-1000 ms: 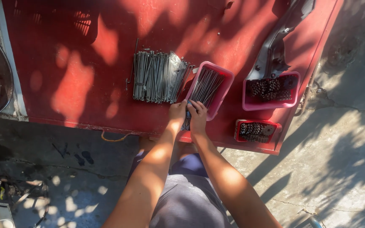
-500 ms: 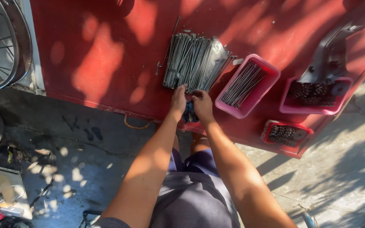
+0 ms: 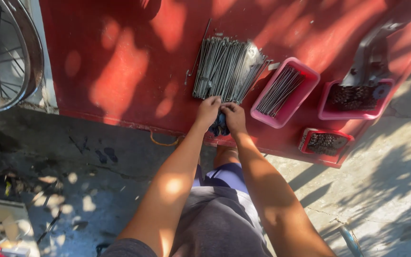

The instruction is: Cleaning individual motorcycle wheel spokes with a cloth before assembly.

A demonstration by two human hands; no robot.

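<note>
Head view: both hands meet at the near edge of the red table [image 3: 120, 71]. Left hand [image 3: 209, 110] and right hand [image 3: 234, 117] close around a small dark object [image 3: 220, 127], unclear what. The spoke pile [image 3: 227, 69] lies just at 12 o'clock from them. Step looks like fitting a spoke; next needs a fingertip pinch. Pink tray [image 3: 286, 90] at 2 o'clock. Fingertips hidden.

A bundle of spokes [image 3: 227, 69] lies on the table [image 3: 120, 62], with a tray of spokes [image 3: 286, 90] just to its right. Two trays of small parts [image 3: 355, 100] [image 3: 326, 141] sit further right. A wheel [image 3: 3, 52] stands left of the table.
</note>
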